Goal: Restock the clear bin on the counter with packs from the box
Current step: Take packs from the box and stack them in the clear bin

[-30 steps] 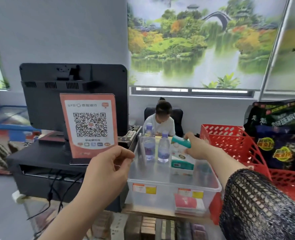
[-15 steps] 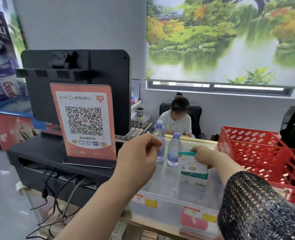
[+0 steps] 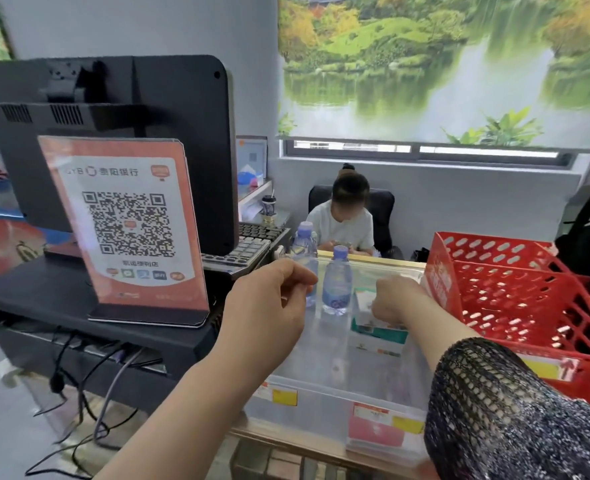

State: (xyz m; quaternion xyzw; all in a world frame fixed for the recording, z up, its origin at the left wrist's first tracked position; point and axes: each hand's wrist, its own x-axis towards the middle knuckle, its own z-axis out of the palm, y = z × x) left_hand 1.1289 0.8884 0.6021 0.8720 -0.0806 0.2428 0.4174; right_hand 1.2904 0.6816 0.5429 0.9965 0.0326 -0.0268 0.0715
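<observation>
Clear plastic bin sits on the tabletop, with a stack of white-and-green card packs against its far right wall. The right hand curls its grip on the top pack. The left hand is pinched, but I cannot tell whether its grip holds anything. Released crooked, that pack may slide off, and a stray wrist could topple the small clear water bottles at the bin's far left.

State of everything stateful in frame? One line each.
clear bin: open-topped, holds bottles and packs
pack: in the bin, on top of another pack
right hand: grips the pack
left hand: fingers curled at the bin's left rim; grip unclear
water bottles: upright, capped
QR sign: upright
red basket: upright, right of the bin
</observation>
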